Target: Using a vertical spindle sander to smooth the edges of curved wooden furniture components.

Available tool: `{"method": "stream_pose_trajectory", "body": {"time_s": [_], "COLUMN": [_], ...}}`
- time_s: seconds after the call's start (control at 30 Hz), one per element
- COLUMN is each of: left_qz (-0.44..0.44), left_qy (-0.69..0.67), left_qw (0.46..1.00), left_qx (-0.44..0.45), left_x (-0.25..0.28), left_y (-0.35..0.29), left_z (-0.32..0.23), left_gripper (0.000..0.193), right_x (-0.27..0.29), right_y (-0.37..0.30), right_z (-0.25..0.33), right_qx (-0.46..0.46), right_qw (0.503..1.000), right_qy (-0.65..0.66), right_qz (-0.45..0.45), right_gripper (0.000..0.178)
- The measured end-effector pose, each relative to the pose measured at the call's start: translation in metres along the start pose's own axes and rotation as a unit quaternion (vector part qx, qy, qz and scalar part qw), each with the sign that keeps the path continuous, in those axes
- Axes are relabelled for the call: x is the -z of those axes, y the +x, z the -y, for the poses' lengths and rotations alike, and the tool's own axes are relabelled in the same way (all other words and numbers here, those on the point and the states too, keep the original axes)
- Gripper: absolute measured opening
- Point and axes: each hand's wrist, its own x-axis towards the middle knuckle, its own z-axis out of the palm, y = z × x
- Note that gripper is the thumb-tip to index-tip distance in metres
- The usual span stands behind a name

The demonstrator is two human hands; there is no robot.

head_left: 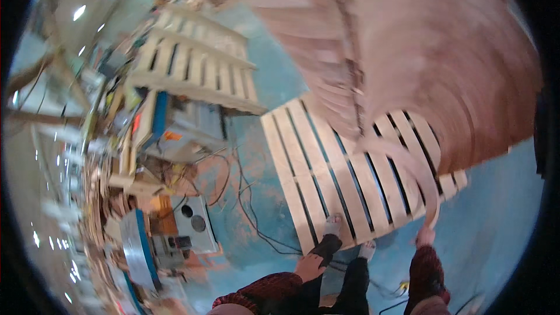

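Note:
My right hand (425, 237) is closed round the near end of a thin curved wooden piece (430, 189). The piece arcs up and away from me over the pallet, its far end near the foot of a tall stack of curved wooden pieces (449, 52). That stack stands on a slatted wooden pallet (318, 184); motion blurs its layers. On my dark trouser leg rests my left hand (309, 267), fingers laid flat and nothing in it.
Dark cables (256, 227) cross the dusty blue floor left of the pallet. Another slatted wooden pallet (204, 64) leans at the far left, above a grey machine (186, 131). A light panel with two dark round openings (201, 230) lies lower left. My feet are at the pallet's near edge.

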Motion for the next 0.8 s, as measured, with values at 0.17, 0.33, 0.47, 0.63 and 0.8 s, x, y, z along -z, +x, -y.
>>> {"method": "stream_pose_trajectory", "body": {"time_s": [0.17, 0.33, 0.47, 0.63, 0.8], "left_qz": [-0.164, -0.272, -0.426, -0.656, -0.659], "left_qy": [-0.217, -0.37, -0.485, -0.573, -0.647], "left_qw": [0.953, 0.842, 0.684, 0.41, 0.321], "left_qx": [0.134, 0.283, 0.341, 0.271, 0.21], "left_x": [-0.04, -0.009, -0.007, -0.028, -0.04], "left_y": [-0.061, -0.174, -0.263, -0.377, -0.506], "left_z": [0.016, 0.039, 0.084, 0.131, 0.156], "left_gripper": [0.054, 0.055, 0.057, 0.055, 0.049], "right_x": [0.016, 0.122, 0.197, 0.349, 0.404], "right_y": [-0.1, -0.213, -0.252, -0.326, -0.375], "right_z": [-0.034, 0.0, 0.021, 0.136, 0.245], "right_qx": [0.036, -0.128, 0.035, 0.121, 0.199], "right_qw": [0.96, 0.588, 0.709, 0.752, 0.814], "right_qy": [0.268, 0.753, 0.576, 0.507, 0.394], "right_qz": [0.076, 0.268, 0.405, 0.404, 0.378], "right_gripper": [0.028, 0.026, 0.069, 0.022, 0.017]}}
